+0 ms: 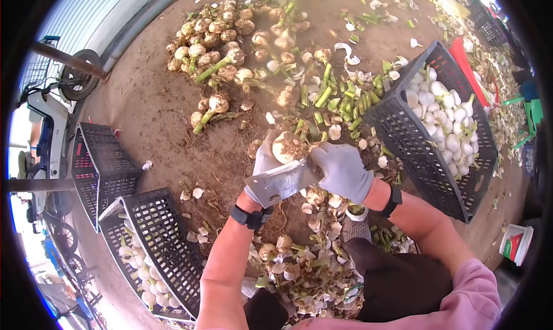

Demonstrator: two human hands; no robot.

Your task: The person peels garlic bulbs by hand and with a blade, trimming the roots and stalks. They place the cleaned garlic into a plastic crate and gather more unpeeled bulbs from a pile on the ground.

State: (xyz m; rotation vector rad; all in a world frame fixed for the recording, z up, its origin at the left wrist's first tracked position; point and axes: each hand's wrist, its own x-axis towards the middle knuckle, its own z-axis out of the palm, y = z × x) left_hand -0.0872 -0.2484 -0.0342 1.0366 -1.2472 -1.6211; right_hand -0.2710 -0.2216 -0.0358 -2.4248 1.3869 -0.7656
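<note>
My left hand (264,159), in a pale grey glove, is wrapped round a large garlic bulb (290,147) with dirt on its skin. In my right hand (345,171), gloved the same way, is a broad-bladed knife (282,182). Its wide metal blade points left, just below the bulb and in front of my left wrist. The knife's handle is mostly hidden by my right fingers. Beneath my hands, between my legs, lies a heap of garlic peelings and trimmings (314,272). Beyond them, untrimmed garlic bulbs (213,39) are piled on the ground.
A black crate (397,114) of white garlic leans at the right. Another crate (164,243) with garlic stands lower left, beside a further black crate (109,163). Cut green stems (351,99) litter the ground. A white bucket (516,245) is far right; a scooter (55,125) stands left.
</note>
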